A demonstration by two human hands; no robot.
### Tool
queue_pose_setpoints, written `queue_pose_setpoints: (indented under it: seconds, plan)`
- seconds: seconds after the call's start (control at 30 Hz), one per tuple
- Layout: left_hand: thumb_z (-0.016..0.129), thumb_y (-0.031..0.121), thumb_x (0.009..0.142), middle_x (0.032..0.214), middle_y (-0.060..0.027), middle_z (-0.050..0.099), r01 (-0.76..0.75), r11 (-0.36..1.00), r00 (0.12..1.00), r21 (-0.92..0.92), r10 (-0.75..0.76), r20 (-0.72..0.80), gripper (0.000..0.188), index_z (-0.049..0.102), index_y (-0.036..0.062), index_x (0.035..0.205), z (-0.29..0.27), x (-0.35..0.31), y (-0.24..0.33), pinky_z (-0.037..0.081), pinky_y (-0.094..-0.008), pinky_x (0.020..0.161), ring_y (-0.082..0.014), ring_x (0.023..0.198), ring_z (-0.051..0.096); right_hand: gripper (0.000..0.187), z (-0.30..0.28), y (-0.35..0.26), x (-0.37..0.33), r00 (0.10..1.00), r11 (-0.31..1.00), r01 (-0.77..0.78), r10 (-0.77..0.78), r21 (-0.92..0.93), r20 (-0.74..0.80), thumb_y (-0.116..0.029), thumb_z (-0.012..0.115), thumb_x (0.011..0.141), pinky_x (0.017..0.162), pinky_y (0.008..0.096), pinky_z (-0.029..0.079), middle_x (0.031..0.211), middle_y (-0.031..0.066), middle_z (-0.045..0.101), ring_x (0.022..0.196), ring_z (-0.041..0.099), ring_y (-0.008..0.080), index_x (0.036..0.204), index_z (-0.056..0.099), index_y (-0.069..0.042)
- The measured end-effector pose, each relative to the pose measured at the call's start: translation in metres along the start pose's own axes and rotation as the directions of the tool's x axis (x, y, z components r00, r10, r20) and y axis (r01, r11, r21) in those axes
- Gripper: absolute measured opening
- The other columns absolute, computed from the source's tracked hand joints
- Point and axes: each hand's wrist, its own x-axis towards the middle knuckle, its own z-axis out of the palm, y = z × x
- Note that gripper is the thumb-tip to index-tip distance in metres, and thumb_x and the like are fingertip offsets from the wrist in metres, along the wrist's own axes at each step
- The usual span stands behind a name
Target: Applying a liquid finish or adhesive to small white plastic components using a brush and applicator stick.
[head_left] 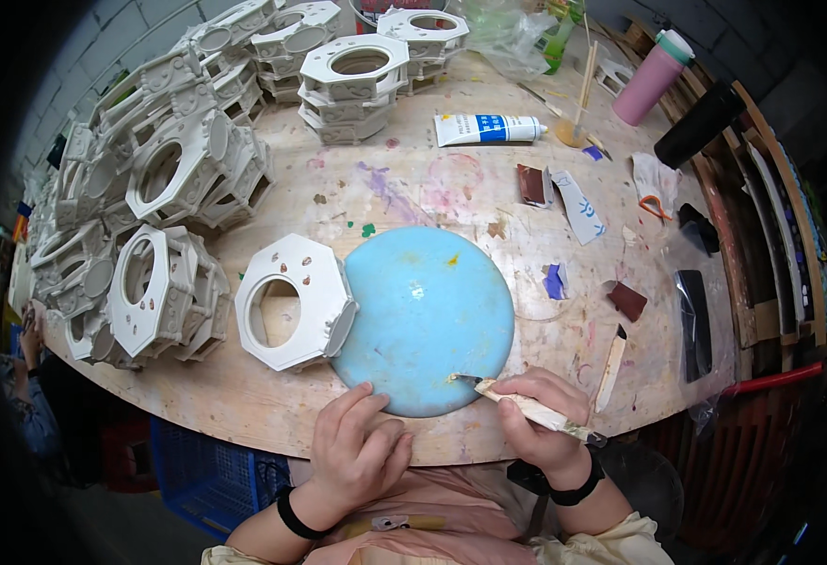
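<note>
My right hand (547, 415) is closed around the pale, stained handle of a small craft knife (527, 405). The knife's dark tip rests on a round light-blue disc (423, 320), beside a small yellowish smear. At the disc's near rim lies my left hand (362, 443), its fingers loosely bent and apart, holding nothing; a fingertip touches the edge. Left of the disc, against its rim, a white octagonal frame (255, 341) with a round opening sits on the wooden table (413, 443). Several small brownish marks dot its face.
Many white octagonal frames (164, 174) are piled at the left and back. A white-and-blue tube (489, 129), pink bottle (654, 80) and black cylinder (701, 124) stand or lie farther back. Rightward are a second knife (611, 369), a brown scrap (626, 299) and a plastic bag (691, 320).
</note>
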Motion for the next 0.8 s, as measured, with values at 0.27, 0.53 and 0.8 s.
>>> queue_pose_setpoints:
  seconds: [0.27, 0.53, 0.8]
  plan:
    - [0.075, 0.012, 0.065, 0.105, -0.0104, 0.059, 0.001, 1.000, 1.000, -0.002, -0.001, 0.002, 0.018, 0.063, 0.0097, 0.079, -0.0003, -0.0004, -0.0004, 0.047, -0.0398, 0.082, -0.0325, 0.106, 0.057, 0.011, 0.0016, -0.0001, 0.0018, 1.000, 0.999, 0.021, -0.022, 0.025, 0.014, -0.001, 0.069, 0.074, 0.056, 0.0292, 0.050, 0.075, 0.0122, 0.067, 0.062, 0.063, 0.0205, 0.085, 0.069, -0.001]
    - [0.075, 0.013, 0.066, 0.105, -0.0104, 0.059, 0.001, 1.000, 1.000, 0.005, -0.001, 0.006, 0.017, 0.063, 0.0098, 0.077, -0.0003, 0.0000, -0.0001, 0.047, -0.0398, 0.082, -0.0323, 0.107, 0.057, 0.015, -0.0001, 0.0010, 0.0018, 0.999, 0.999, 0.033, -0.033, 0.005, 0.029, 0.000, 0.069, 0.072, 0.058, 0.0291, 0.050, 0.076, 0.0123, 0.068, 0.064, 0.065, 0.0210, 0.087, 0.069, 0.000]
    - [0.074, 0.010, 0.066, 0.108, -0.0152, 0.056, -0.022, 1.000, 1.000, -0.015, 0.022, 0.021, 0.017, 0.061, 0.0075, 0.076, -0.0004, 0.0002, 0.0009, 0.047, -0.0431, 0.085, -0.0368, 0.106, 0.056, 0.015, -0.0011, 0.0014, 0.0009, 0.999, 0.999, 0.034, -0.034, 0.009, -0.001, 0.001, 0.069, 0.072, 0.058, 0.0292, 0.050, 0.077, 0.0119, 0.068, 0.065, 0.065, 0.0218, 0.087, 0.069, 0.000]
